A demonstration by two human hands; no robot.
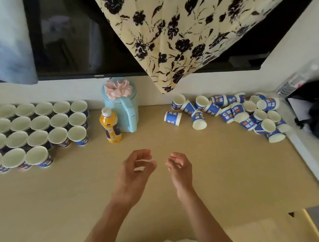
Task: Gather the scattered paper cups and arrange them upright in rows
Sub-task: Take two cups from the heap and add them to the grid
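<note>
Paper cups point(228, 113) lie scattered far right; left hand point(137, 168) and right hand point(179, 170) hover empty, loosely curled.

Paper cups point(39, 128) on a matt table point(208, 163); glossy plastic kettle point(121, 108).

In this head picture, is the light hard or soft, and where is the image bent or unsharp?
Head view throughout: soft, even light, with only faint shadows among the upright cups; the TV screen shows dim reflections, no hard glare; the wide lens slants its frame and stretches the cups at the left border; the clear bottle at far right is blurred.
</note>
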